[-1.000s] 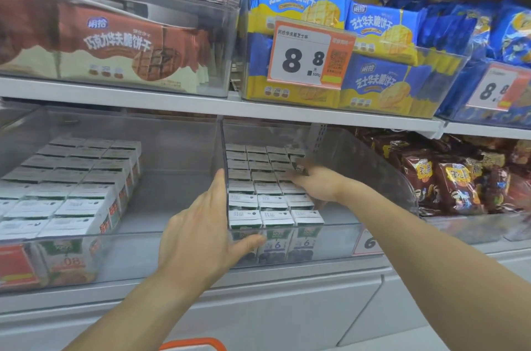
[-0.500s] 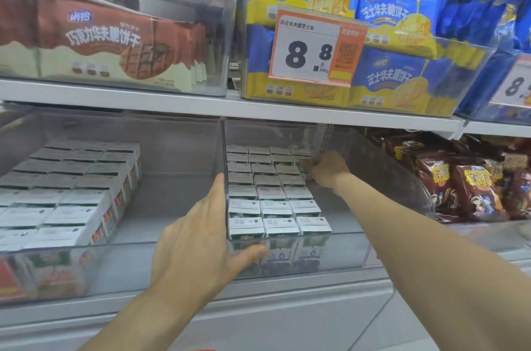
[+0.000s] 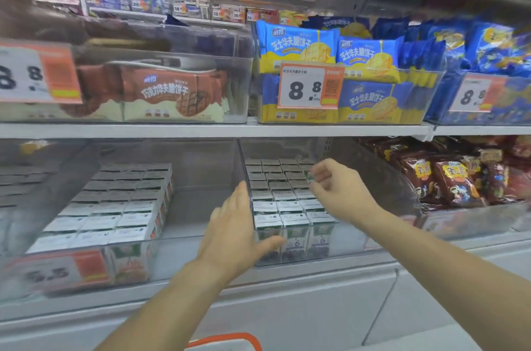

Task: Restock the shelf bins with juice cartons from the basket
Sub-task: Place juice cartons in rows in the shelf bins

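Note:
Rows of small white-topped juice cartons fill the left part of a clear bin on the lower shelf. My left hand holds that bin's front left corner, fingers along the side wall and thumb across the front. My right hand hovers above the cartons with fingers loosely curled and nothing in it. A second clear bin to the left holds more cartons. The orange rim of the basket shows at the bottom edge.
The shelf above carries bins of brown wafer packs and blue-yellow wafer packs with price tags. Brown snack bags lie right of the carton bin. A white cabinet front runs below.
My right hand has drawn back from the rear cartons toward me and lifted, now empty. The view has tilted upward. My left hand stays on the bin corner.

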The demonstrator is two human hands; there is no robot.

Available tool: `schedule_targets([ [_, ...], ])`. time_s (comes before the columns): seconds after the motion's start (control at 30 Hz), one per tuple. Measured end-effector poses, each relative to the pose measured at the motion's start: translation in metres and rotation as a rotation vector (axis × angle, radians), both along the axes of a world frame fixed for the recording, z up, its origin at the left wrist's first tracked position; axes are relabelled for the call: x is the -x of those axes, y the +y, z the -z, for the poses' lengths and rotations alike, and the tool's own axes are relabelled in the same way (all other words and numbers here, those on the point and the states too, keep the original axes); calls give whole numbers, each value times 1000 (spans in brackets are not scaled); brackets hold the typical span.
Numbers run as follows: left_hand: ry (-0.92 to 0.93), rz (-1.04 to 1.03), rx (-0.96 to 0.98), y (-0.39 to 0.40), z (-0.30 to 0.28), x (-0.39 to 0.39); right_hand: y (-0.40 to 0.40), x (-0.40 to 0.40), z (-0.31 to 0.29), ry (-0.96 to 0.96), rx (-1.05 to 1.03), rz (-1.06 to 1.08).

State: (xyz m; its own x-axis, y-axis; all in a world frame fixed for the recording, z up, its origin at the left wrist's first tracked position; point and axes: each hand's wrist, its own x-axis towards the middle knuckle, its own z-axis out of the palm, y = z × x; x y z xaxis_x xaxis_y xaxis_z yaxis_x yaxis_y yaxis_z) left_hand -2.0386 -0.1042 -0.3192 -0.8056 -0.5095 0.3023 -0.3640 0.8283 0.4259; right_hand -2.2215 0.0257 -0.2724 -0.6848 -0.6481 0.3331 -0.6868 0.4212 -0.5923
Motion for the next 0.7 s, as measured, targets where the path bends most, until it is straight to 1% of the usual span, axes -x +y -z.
schedule_targets([
  [0.03, 15, 30, -15, -1, -4, -6, 1, -21, -5, 9, 19, -52],
  [0.07, 29, 48, 10, -4, -7, -16, 0, -41, -9, 17, 37, -94],
  [0.23, 13, 27, 349, -46, -16, -100, -39, -139, -17, 16, 68, -337],
  [0.3, 15, -38, 459, -71, -14, -140, -71, -168, -13, 46, 14, -405],
  [0.37, 51, -134, 507, -96, -8, -178, -106, -188, -10, 20, -103, -439],
  [0.43, 70, -261, 469, -119, -3, -209, -141, -201, -8, -126, -260, -464],
  [0.5, 47, -392, 358, -138, -1, -227, -175, -210, -6, -306, -382, -427],
  [0.53, 25, -431, 303, -145, -1, -232, -191, -214, -5, -355, -418, -399],
  [0.6, -28, -420, 226, -154, 0, -237, -223, -221, 3, -365, -465, -362],
  [0.63, -29, -401, 192, -158, 2, -238, -237, -224, 8, -333, -507, -342],
  [0.7, 30, -383, 71, -165, 5, -240, -256, -231, 17, -222, -598, -294],
])
